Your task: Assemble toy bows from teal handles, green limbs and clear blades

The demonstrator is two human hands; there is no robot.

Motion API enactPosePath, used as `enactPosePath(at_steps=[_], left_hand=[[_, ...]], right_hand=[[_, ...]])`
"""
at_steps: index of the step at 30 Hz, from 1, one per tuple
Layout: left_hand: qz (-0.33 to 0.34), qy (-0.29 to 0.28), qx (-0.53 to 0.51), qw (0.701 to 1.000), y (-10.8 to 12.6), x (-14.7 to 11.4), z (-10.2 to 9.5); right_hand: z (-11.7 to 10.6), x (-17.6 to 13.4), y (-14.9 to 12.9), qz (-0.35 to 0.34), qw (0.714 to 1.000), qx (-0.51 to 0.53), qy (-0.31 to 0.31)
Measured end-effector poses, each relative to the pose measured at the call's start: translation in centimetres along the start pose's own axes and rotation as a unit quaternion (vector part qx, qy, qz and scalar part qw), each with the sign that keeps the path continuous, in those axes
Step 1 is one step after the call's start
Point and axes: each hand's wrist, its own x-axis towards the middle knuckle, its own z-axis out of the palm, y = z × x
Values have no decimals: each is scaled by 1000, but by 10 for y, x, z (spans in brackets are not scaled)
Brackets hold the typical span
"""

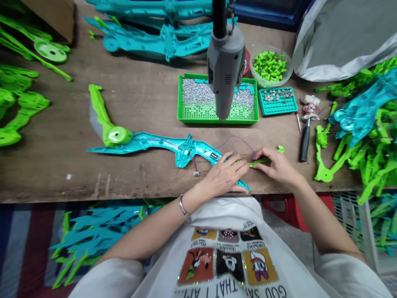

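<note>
A turquoise plastic toy bow half point(161, 140) lies hollow side up on the bench, with thin wires and a small white-grey switch point(196, 174) attached. A lime-green limb point(101, 107) with a round hub is joined at its left end. Over its right end lies my left hand point(226, 174), fingers bent across the far edge and thumb on the near side, holding it. Just to the right, my right hand point(274, 167) pinches a narrow lime-green plastic piece point(260, 161) against that end; the contact is partly hidden by my fingers.
A hanging grey electric screwdriver point(226, 70) is above a green tray point(186, 114) of screws. Behind are a tub point(291, 70) of green parts and a turquoise tray point(279, 108) of small metal discs. A black-handled hammer point(305, 140) lies right, near piled green parts point(372, 153).
</note>
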Motion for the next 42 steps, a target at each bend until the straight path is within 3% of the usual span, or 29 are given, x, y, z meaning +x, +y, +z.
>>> enactPosePath(at_steps=[4,13,21,24,27,30,33,36,39,42], left_hand=[[4,-1,-11,1000,-2,-2,1],[-16,-11,-8,1000,7,-5,-4],[65,140,-66,986,30,-49,9],[109,145,-73,981,36,-70,-3],[144,136,-90,976,45,-79,-33],[122,143,-88,978,53,-66,-66],[-20,143,-35,989,52,-33,-78],[-123,75,-3,989,42,2,-65],[-155,17,-11,988,31,23,-43],[-153,-6,-16,988,26,31,-29]], right_hand=[[0,-4,0,-55,998,-16,-8],[-4,-3,3,-105,994,-24,-23],[5,-12,15,-119,992,-13,36],[2,-15,13,-101,994,18,46],[-4,-14,4,-43,995,54,67],[-4,-2,-8,24,995,68,71],[2,13,-15,52,993,101,38],[6,18,-15,46,990,125,36],[5,8,-11,48,991,102,69],[2,-8,-8,56,991,68,98]])
